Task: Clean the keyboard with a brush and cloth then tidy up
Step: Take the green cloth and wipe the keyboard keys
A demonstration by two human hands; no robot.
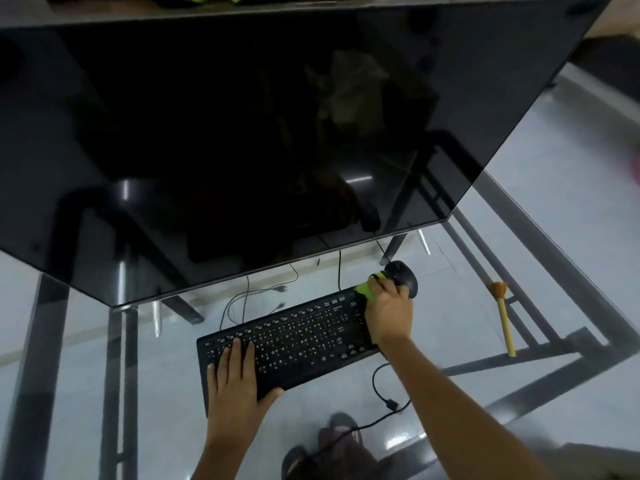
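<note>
From my remote seat I record a black keyboard lying at a slant on a glass table, just in front of the lower edge of a large dark monitor.

The left hand rests flat on the left end of the keyboard. Its fingers are straight and lie close together on the keys, with the thumb out along the near edge of the keyboard.

The right hand is at the right end of the keyboard. Its fingers are curled over a green cloth and press it against the far right corner of the keyboard. Only part of the cloth shows beyond the knuckles.

A black mouse sits just beyond the right end of the keyboard, touching or nearly touching the right hand; I cannot tell which.

A brush with a pale wooden handle and orange-brown bristles lies on the glass well to the right of the keyboard, bristles pointing away from me, apart from both hands.

A black cable loops from near the keyboard's right end toward me.
</note>
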